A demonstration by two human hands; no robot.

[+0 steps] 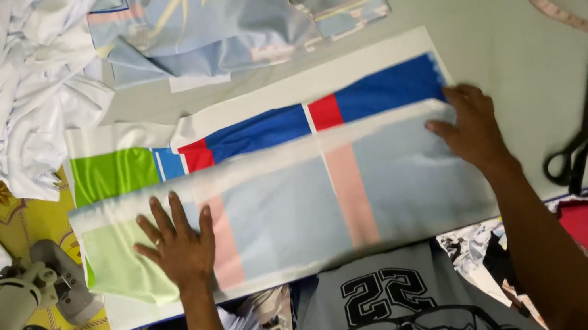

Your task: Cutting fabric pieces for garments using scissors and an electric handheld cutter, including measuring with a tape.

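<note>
While both my hands lie flat on the folded printed cloth, I press it against the table: my left hand rests spread, fingers open, near the pale green end, and my right hand rests palm down at the far right edge, gripping nothing. The cloth lies across the table in front of me, its top layer folded over so the faded back shows, with the bright blue, red and green strip showing above the fold. I judge the slick layers could slide apart if either palm lifts, leaving the fold crooked. Black scissors and a pink tape measure lie well apart to the right.
</note>
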